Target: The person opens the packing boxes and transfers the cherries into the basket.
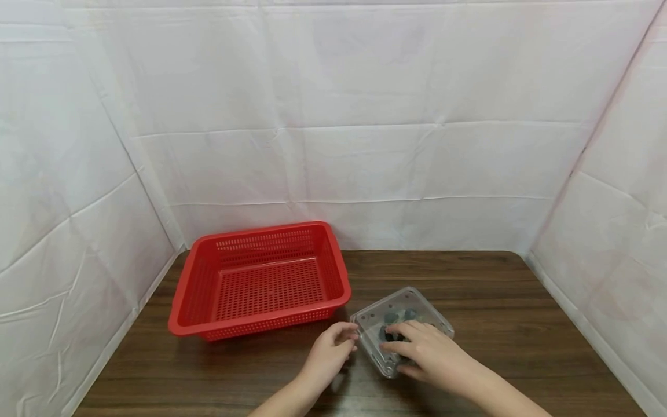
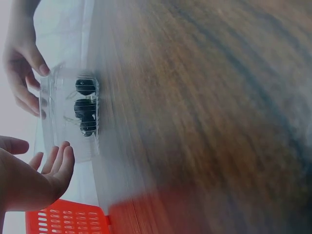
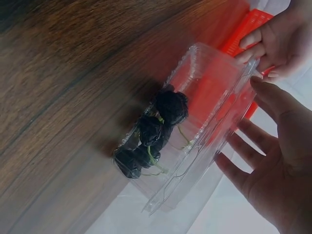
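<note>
Hands, left (image 2: 35, 180) and right (image 2: 22, 58), are at a clear box (image 2: 59, 105) with dark round pieces (image 2: 85, 108) inside.

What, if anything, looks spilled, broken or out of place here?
Nothing really stands out. The clear box sits at an angle on the table, but it's flat, with the dark round things inside it. The red basket stands upright. I can't see any spill or damage.

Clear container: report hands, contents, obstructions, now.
Right hand on lid; left hand beside clear container, contact unclear. Dark round items inside. Red basket close by, seemingly not blocking.
</note>
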A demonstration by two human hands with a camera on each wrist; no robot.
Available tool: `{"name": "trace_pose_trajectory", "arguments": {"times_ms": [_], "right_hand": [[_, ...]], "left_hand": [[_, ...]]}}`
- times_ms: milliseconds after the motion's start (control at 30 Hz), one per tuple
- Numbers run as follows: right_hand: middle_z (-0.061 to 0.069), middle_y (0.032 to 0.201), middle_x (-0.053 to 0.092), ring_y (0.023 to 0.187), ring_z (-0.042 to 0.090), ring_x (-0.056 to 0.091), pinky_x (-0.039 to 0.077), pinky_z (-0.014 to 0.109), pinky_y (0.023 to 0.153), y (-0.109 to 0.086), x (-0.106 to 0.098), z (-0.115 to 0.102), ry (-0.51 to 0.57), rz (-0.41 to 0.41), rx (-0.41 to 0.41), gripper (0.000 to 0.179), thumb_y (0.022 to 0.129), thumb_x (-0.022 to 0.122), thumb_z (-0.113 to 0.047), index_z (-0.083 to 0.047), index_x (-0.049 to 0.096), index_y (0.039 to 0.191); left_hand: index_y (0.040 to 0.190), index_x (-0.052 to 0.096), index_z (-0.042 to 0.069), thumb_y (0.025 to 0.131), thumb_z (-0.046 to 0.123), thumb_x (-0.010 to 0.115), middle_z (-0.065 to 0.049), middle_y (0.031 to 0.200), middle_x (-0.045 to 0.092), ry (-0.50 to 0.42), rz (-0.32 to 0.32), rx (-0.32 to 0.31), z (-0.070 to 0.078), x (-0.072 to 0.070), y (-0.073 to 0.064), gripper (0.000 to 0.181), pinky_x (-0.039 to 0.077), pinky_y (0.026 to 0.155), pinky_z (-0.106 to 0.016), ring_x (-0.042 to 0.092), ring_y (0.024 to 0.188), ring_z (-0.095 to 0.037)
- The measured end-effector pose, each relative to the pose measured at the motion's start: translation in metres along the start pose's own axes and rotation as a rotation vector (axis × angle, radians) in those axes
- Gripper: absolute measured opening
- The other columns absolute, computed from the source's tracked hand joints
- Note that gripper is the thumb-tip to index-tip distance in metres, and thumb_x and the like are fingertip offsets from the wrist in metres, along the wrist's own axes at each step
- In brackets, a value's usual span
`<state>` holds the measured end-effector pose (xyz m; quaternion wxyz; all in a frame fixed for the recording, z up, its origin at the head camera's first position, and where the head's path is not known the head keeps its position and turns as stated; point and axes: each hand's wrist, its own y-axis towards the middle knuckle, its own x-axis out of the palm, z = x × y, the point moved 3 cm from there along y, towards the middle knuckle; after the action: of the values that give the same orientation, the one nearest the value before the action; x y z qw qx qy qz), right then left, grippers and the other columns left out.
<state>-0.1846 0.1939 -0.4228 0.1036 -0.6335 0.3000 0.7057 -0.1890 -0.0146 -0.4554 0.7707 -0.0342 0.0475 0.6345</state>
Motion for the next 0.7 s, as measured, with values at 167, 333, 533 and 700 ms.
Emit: {"name": "trace_pose_trajectory", "arguments": {"times_ms": [167, 333, 533, 700], "right_hand": [[0.004, 0.126, 0.059, 0.111, 0.022, 0.057, 0.051, 0.046, 0.083, 0.0013, 0.0002, -0.0014, 0.012, -0.069, 0.056, 0.05, 0.078, 0.082, -0.034, -0.022, 0.067, 0.124], [0.005, 0.13, 0.056, 0.116, 0.024, 0.054, 0.048, 0.048, 0.088, 0.002, 0.001, -0.0011, 0.038, -0.136, 0.112, 0.053, 0.079, 0.081, -0.036, -0.022, 0.065, 0.127], [0.007, 0.13, 0.057, 0.115, 0.025, 0.054, 0.048, 0.05, 0.087, 0.0045, 0.0029, 0.0003, 0.048, -0.139, 0.136, 0.054, 0.076, 0.085, -0.029, -0.02, 0.065, 0.126], [0.008, 0.129, 0.057, 0.115, 0.027, 0.054, 0.047, 0.051, 0.088, 0.009, 0.0037, 0.0014, 0.048, -0.136, 0.152, 0.055, 0.075, 0.085, -0.03, -0.019, 0.065, 0.126]], "left_hand": [[0.115, 0.062, -0.004, 0.086, -0.002, 0.054, -0.014, 0.1, 0.065, 0.001, -0.002, -0.001, -0.0011, 0.0019, 0.0009, 0.03, 0.048, 0.066, -0.03, 0.065, 0.085, -0.026], [0.114, 0.063, -0.003, 0.086, -0.002, 0.054, -0.015, 0.099, 0.065, 0.011, -0.011, -0.005, -0.0004, 0.0033, 0.001, 0.029, 0.048, 0.065, -0.03, 0.065, 0.083, -0.025], [0.114, 0.063, -0.004, 0.087, -0.002, 0.054, -0.015, 0.099, 0.065, 0.001, -0.019, -0.001, -0.0004, 0.0048, 0.0012, 0.029, 0.048, 0.064, -0.03, 0.065, 0.084, -0.028], [0.115, 0.062, -0.005, 0.088, -0.002, 0.053, -0.015, 0.099, 0.065, -0.013, -0.024, -0.008, -0.0011, 0.0073, 0.0017, 0.029, 0.048, 0.064, -0.029, 0.065, 0.085, -0.031]]}}
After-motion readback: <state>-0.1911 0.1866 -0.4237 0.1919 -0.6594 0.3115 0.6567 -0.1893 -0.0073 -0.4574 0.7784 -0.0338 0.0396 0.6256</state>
